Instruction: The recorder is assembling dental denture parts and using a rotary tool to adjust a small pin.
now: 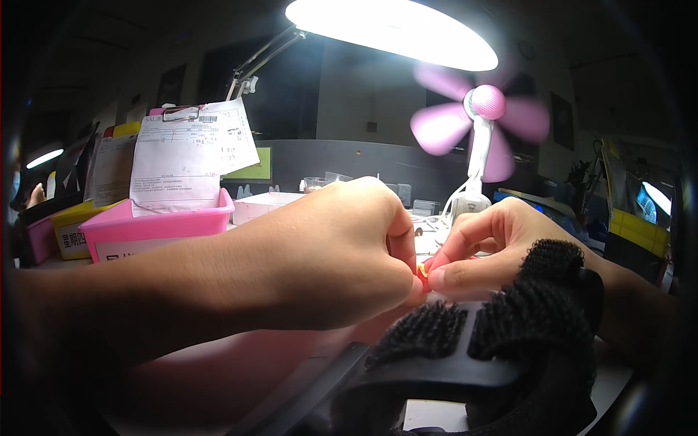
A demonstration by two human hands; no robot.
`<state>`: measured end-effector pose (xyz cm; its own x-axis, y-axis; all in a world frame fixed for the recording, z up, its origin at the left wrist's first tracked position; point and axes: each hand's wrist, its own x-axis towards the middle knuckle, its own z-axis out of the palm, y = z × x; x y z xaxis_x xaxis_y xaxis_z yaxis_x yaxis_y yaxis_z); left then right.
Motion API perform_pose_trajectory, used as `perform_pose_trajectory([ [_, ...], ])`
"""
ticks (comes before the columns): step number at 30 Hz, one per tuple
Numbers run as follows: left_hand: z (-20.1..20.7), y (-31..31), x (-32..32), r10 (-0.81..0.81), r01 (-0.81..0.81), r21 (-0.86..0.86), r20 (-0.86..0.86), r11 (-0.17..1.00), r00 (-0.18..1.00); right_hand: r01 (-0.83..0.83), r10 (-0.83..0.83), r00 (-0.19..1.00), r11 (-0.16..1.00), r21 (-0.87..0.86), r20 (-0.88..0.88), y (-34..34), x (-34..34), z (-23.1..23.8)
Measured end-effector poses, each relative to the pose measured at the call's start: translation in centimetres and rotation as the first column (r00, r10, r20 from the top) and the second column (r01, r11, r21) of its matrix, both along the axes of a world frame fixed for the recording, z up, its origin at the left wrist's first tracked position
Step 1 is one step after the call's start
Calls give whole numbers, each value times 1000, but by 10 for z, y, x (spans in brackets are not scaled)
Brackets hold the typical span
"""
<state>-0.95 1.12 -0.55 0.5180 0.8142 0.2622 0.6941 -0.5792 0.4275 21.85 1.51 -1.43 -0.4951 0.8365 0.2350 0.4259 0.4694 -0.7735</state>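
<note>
Close together over the bench, my two hands pinch at one small red piece with a yellow edge (423, 279). My left hand (349, 251) comes in from the left, its back toward me. Its fingers are curled and the thumb presses against the piece's left side. On the other side, my right hand (498, 243) holds the piece between thumb and index finger. Fingertips cover most of the piece, and its exact kind cannot be made out.
A black bristly strap on a dark frame (502, 334) blocks the near foreground. Behind my left forearm stands a pink bin (167, 234) with papers, beside a yellow bin (70, 229). A pink fan (488, 102) spins below a bright lamp (392, 27). A pale box (265, 207) sits behind.
</note>
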Motion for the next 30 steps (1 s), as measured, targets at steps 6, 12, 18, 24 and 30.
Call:
perform_pose_trajectory([
  [6, -4, -7, 4, 19, -17, 68, -28, 998, 999, 47, -47, 999, 999, -10, 27, -5, -4, 1],
  [12, -3, 0, 6, -7, 9, 74, -29, 997, 1000, 59, -59, 998, 997, -48, -3, -4, 0, 3],
  [18, 0, -9, -2, 1, 9, -101, 99, 995, 995, 34, -34, 999, 999, -2, 36, -8, -4, 2],
  [24, 0, -6, -9, -23, 42, -162, 121, 986, 992, 7, -31, 986, 989, -147, -162, 8, 11, 13],
  [30, 8, -6, -9, -38, 60, -219, 102, 974, 994, 46, -87, 977, 978, 204, 193, 2, 14, 16],
])
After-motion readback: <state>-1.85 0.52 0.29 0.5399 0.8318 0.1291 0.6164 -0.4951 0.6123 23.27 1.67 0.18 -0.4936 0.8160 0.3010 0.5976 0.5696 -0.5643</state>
